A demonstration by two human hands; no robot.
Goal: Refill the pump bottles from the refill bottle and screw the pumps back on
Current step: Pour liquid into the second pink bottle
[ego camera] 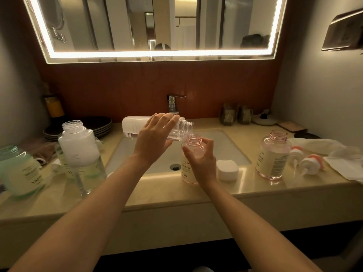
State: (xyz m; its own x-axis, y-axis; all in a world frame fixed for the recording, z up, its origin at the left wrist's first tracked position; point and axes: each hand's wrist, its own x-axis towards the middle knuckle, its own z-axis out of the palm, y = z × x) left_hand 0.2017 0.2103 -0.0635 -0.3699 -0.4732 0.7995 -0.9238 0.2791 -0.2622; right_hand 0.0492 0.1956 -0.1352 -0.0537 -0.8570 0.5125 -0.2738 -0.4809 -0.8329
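At the sink [225, 146]'s front rim the right hand [202, 163] curls round an open pink pump bottle [186, 171], standing upright. Farther back, over the sink, the left hand [153, 140] grips the refill bottle [131, 127] — tipped sideways, mouth just above that neck.

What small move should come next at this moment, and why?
Probably tip the clear white-based refill bottle a little further. The left hand holds it nearly level, its open mouth just above the open neck of the pink transparent bottle that the right hand steadies.
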